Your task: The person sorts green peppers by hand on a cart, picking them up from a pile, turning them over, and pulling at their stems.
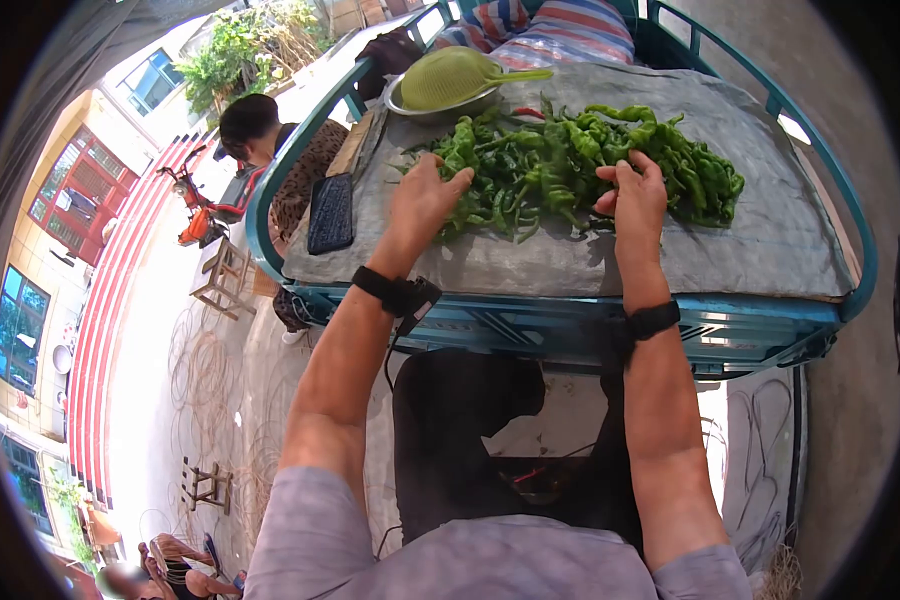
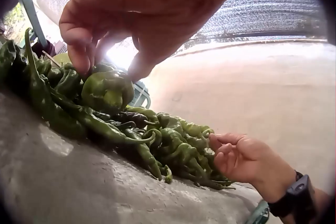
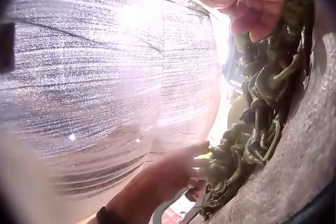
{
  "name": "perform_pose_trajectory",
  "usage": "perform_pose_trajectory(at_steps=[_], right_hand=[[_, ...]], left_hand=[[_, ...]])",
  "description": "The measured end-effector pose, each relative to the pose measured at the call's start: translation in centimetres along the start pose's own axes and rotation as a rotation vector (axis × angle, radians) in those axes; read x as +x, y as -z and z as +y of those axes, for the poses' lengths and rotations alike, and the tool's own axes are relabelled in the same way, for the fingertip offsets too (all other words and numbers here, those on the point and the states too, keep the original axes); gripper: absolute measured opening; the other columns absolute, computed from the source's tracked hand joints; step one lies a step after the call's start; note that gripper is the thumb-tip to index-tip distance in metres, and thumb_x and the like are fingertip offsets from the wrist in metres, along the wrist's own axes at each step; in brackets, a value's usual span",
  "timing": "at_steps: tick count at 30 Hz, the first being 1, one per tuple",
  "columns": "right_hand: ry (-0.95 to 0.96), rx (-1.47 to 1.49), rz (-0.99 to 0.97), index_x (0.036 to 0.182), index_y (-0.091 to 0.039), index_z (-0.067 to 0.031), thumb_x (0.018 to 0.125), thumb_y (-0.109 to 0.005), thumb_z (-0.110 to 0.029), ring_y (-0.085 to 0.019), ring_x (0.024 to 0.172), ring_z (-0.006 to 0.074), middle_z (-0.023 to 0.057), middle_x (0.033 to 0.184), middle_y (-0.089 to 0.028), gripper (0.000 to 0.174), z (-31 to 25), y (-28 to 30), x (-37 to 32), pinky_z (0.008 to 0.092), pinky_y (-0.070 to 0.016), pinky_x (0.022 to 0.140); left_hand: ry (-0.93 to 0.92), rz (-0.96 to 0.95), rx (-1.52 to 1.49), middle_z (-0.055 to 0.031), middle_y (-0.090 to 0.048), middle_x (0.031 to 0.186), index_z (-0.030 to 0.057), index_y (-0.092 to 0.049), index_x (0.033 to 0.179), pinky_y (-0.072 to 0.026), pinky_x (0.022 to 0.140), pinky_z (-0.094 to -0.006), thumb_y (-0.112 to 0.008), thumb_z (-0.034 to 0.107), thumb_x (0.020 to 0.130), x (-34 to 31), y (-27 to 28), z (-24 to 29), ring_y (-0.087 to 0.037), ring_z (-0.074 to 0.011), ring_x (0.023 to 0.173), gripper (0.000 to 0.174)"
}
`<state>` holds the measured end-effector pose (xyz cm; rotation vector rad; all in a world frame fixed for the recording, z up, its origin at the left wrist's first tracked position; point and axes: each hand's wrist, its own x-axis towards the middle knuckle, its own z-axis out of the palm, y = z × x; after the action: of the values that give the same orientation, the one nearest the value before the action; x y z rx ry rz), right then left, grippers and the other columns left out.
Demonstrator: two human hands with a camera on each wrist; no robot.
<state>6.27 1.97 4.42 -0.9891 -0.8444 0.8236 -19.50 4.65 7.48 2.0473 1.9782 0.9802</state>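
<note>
A long heap of green peppers (image 1: 545, 165) lies on a grey cloth (image 1: 770, 240) over the cart bed. My left hand (image 1: 428, 200) is at the heap's left end. In the left wrist view its thumb and fingers pinch a round-ended green pepper (image 2: 107, 91) from above, with part of the pepper hidden behind the fingertips. My right hand (image 1: 638, 195) is over the right part of the heap, fingers loosely bent and fingertips right at the peppers. No pepper shows within its fingers in the right wrist view. One red pepper (image 1: 528, 113) lies along the heap's back edge.
A green strainer (image 1: 450, 78) rests in a metal bowl (image 1: 410, 108) behind the heap. A dark phone (image 1: 331, 213) lies at the cloth's left edge. Blue rails (image 1: 835, 190) border the cart. Another person (image 1: 305, 170) sits beyond the left rail, near a wooden stool (image 1: 220, 278).
</note>
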Motion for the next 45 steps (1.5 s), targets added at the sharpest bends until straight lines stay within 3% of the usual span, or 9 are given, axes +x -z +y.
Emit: perform_pose_trajectory(at_steps=[7,13,19,25,28,31,34,40,45], right_hand=[[0.155,-0.103,0.009,0.125,-0.05,0.0015,0.098,-0.052,-0.013,-0.055,0.051,0.0074,0.0082,0.089,-0.068,0.032,-0.6,-0.6,-0.8,0.0237,-0.0477,0.048],[0.262,-0.13,-0.177,0.106,-0.063,-0.0031,0.098,-0.057,-0.022,-0.055,0.053,0.0066,0.0039,0.077,-0.066,0.022,-1.5,-2.3,-2.9,0.023,-0.0455,0.048],[-0.156,-0.116,-0.771,0.093,-0.067,-0.0017,0.098,-0.059,-0.035,-0.054,0.049,0.0063,0.0022,0.067,-0.064,0.034,-1.1,-4.0,-5.2,0.0209,-0.0432,0.047],[-0.188,-0.082,-0.833,0.088,-0.066,-0.0024,0.096,-0.061,-0.035,-0.055,0.047,0.0074,0.0039,0.069,-0.067,0.034,0.3,-4.6,-5.4,0.0225,-0.0438,0.046],[-0.045,-0.337,-0.737,0.088,-0.065,-0.0041,0.095,-0.063,-0.033,-0.058,0.048,0.0099,0.0052,0.07,-0.068,0.03,0.1,-4.6,-5.5,0.0256,-0.0453,0.047],[0.578,-0.846,-0.498,0.091,-0.064,-0.005,0.094,-0.062,-0.029,-0.061,0.051,0.0121,0.0059,0.07,-0.068,0.024,1.8,-4.3,-5.7,0.028,-0.0462,0.048],[0.336,-0.822,-0.553,0.093,-0.062,-0.0044,0.095,-0.059,-0.026,-0.062,0.053,0.013,0.0061,0.069,-0.067,0.022,2.1,-4.4,-5.7,0.029,-0.0469,0.048],[-0.227,0.025,-0.489,0.096,-0.064,-0.0025,0.1,-0.054,-0.027,-0.057,0.052,0.0085,0.0043,0.075,-0.067,0.027,0.5,-3.9,-4.6,0.0238,-0.0466,0.048],[-0.26,0.074,-0.52,0.097,-0.064,-0.0021,0.101,-0.053,-0.03,-0.053,0.051,0.0061,0.0035,0.077,-0.066,0.03,1.3,-3.6,-4.1,0.0212,-0.0461,0.049]], left_hand=[[-0.027,0.021,0.162,-0.021,-0.068,0.094,-0.0046,-0.055,0.123,-0.0507,0.078,-0.0402,-0.071,0.039,0.08,0.8,-1.6,0.7,-0.068,-0.0321,0.087,0.063],[0.076,0.004,-0.68,-0.0074,-0.063,0.096,-0.0025,-0.051,0.125,-0.0487,0.06,-0.0239,-0.066,0.03,0.087,1.3,-0.8,-0.9,-0.062,-0.0114,0.078,0.052],[0.077,-0.017,-1.023,-0.0119,-0.063,0.097,-0.007,-0.043,0.128,-0.0497,0.068,-0.0241,-0.066,0.019,0.089,-2.8,0.0,4.7,-0.06,-0.0116,0.08,0.052],[-0.027,0.13,-0.822,-0.0131,-0.063,0.097,-0.0041,-0.041,0.129,-0.0506,0.067,-0.0272,-0.067,0.017,0.089,-2.8,-1.6,4.7,-0.062,-0.0142,0.078,0.052],[-0.066,0.197,-0.688,-0.0147,-0.063,0.098,-0.0023,-0.042,0.128,-0.051,0.068,-0.0307,-0.069,0.018,0.088,-2.7,-2.0,4.8,-0.064,-0.0179,0.079,0.052],[-0.152,0.21,-0.475,-0.0163,-0.063,0.1,-0.0005,-0.042,0.128,-0.051,0.069,-0.0334,-0.07,0.021,0.087,-2.7,-2.6,4.8,-0.065,-0.0211,0.082,0.054],[-0.2,0.133,-0.502,-0.0138,-0.064,0.1,0.0015,-0.045,0.13,-0.0507,0.069,-0.0309,-0.071,0.02,0.087,-2.9,-2.7,5.8,-0.063,-0.0171,0.081,0.054],[-0.218,0.004,-0.601,-0.0096,-0.065,0.1,0.0014,-0.054,0.128,-0.0496,0.07,-0.0255,-0.067,0.016,0.09,-1.0,-1.4,3.3,-0.06,-0.01,0.082,0.043],[-0.258,0.135,-0.088,-0.0194,-0.066,0.101,0.0016,-0.067,0.109,-0.0496,0.084,-0.0407,-0.07,0.017,0.074,2.1,-1.7,-4.0,-0.063,-0.0319,0.093,0.038]])
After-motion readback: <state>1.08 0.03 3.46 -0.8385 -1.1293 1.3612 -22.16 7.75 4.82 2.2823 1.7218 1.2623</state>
